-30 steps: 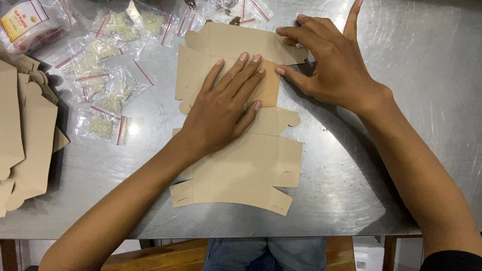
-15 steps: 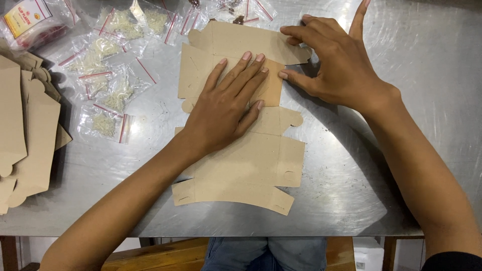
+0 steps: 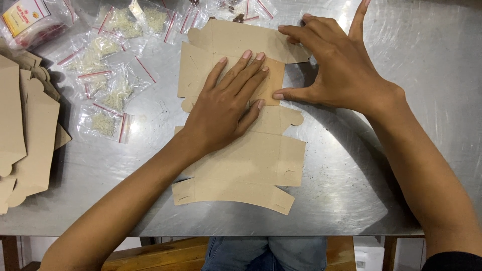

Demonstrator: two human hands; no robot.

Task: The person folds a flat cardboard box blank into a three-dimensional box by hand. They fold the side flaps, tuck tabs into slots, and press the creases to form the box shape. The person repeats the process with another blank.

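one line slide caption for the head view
Left hand pressing a flat cardboard box blank onto a steel table while the right hand holds its far flap.

The bench (image 3: 411, 165) is of scratched, shiny steel, and the light from above makes bright spots on it. Under its front edge a wooden bar (image 3: 165, 251) shows, perhaps a stool or a shelf.

Left hand (image 3: 221, 113) hides cardboard blank (image 3: 251, 160) centre; box stack (image 3: 25, 130) & top bags (image 3: 236, 7) cut by edges
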